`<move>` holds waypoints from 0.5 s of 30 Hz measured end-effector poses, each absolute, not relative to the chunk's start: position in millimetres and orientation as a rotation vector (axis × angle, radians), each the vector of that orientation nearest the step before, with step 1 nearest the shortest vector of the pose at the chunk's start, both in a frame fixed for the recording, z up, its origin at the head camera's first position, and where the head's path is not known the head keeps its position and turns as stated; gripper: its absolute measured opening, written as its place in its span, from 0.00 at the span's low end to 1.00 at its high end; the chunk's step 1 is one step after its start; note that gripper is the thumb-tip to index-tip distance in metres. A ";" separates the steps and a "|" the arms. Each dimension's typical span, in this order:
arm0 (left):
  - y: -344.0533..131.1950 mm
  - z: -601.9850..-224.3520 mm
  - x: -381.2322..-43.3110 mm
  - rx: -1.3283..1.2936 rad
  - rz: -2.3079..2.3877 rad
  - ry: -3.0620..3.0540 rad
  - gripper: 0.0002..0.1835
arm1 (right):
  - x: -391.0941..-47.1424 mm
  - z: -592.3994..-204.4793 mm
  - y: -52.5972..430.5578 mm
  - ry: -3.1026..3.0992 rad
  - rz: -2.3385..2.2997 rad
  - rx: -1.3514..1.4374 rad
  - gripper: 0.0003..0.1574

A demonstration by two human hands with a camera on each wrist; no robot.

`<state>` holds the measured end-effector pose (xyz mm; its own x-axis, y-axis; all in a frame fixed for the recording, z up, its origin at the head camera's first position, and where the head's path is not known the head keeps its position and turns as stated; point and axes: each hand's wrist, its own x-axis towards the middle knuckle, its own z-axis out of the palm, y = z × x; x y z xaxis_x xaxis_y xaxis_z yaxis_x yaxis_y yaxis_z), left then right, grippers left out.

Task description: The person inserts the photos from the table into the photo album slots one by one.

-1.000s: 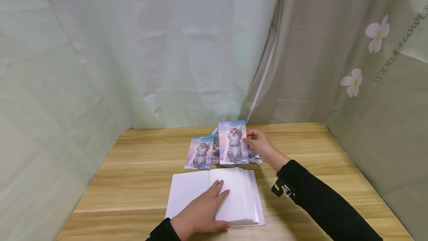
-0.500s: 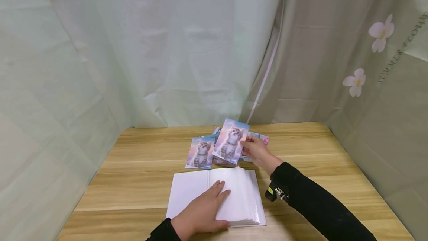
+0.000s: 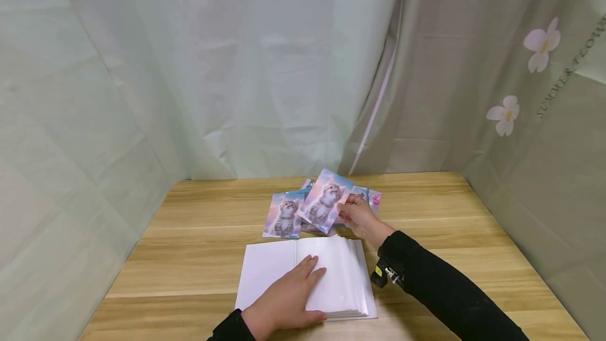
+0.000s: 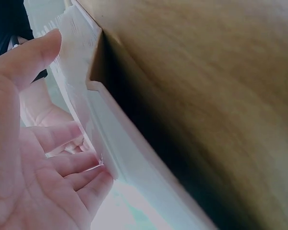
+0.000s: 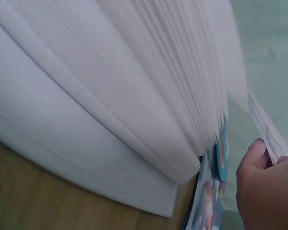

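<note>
- Photo of a kitten (image 3: 324, 201), lower centre of the head frame, top leaning right; it overlaps the pile of other photos (image 3: 375, 199), whether touching I cannot tell.
- Right hand (image 3: 363, 219) pinches that photo at its lower right edge, thumb and fingers closed on it; right wrist view has the photo nearly edge-on at frame right.
- Left hand (image 3: 289, 291), bottom centre, fingers extended and a little apart, rests on the white pages (image 3: 337, 272) of the album (image 3: 266, 267); it grips nothing.
- Handling, my judgement: photo light, thin, springy rather than limp; a glossy face would slip and mark. Best hold is a thumb-and-finger pinch on an edge, clear of the picture; corners could crease.
- Album likely heavier, with soft leaves that lift and fan; a flat palm near the spine should steady it.
- Count: one album, two hands, two kitten photos. Second kitten photo (image 3: 284, 217) lies left of the held one, above the album in the frame. Pile overlaps too much to count.
- Wooden counter (image 3: 199, 246) fills the lower frame, beneath everything.
</note>
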<state>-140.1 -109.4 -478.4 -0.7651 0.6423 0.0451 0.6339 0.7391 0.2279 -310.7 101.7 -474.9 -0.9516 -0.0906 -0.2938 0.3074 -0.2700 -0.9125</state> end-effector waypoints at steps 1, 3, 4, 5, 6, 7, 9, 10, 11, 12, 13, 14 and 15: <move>-109.4 -479.0 -139.9 1.061 0.363 2.897 0.47 | -310.6 -475.9 101.2 1.724 -2.303 0.271 0.12; -109.6 -479.9 -139.6 1.053 0.367 2.900 0.47 | -310.0 -477.5 100.3 1.738 -2.286 0.274 0.12; -109.7 -479.9 -139.2 1.047 0.369 2.900 0.47 | -309.6 -478.4 100.1 1.744 -2.279 0.275 0.12; -109.7 -479.9 -138.8 1.043 0.372 2.900 0.47 | -309.5 -478.9 100.0 1.751 -2.270 0.283 0.12; -109.7 -479.8 -138.6 1.038 0.376 2.900 0.47 | -309.5 -479.5 99.8 1.755 -2.265 0.289 0.12; -109.7 -479.7 -138.2 1.034 0.380 2.901 0.47 | -309.1 -479.7 99.7 1.758 -2.261 0.295 0.11; -109.5 -479.4 -137.8 1.025 0.387 2.900 0.47 | -308.8 -480.5 99.2 1.760 -2.258 0.306 0.11; -109.4 -479.5 -137.6 1.023 0.391 2.899 0.47 | -308.9 -480.9 98.9 1.754 -2.263 0.314 0.11; -109.3 -479.6 -137.5 1.020 0.394 2.899 0.47 | -308.7 -481.2 98.4 1.746 -2.265 0.323 0.12; -109.3 -479.8 -137.5 1.016 0.395 2.898 0.47 | -308.5 -481.6 97.8 1.738 -2.269 0.326 0.12; -109.3 -479.9 -137.6 1.014 0.397 2.897 0.47 | -308.2 -482.1 97.2 1.730 -2.271 0.330 0.12; -109.2 -480.1 -137.5 1.015 0.398 2.896 0.47 | -308.1 -482.8 96.5 1.715 -2.276 0.324 0.13; -109.2 -480.2 -137.6 1.015 0.399 2.895 0.47 | -307.8 -483.3 95.9 1.699 -2.283 0.322 0.13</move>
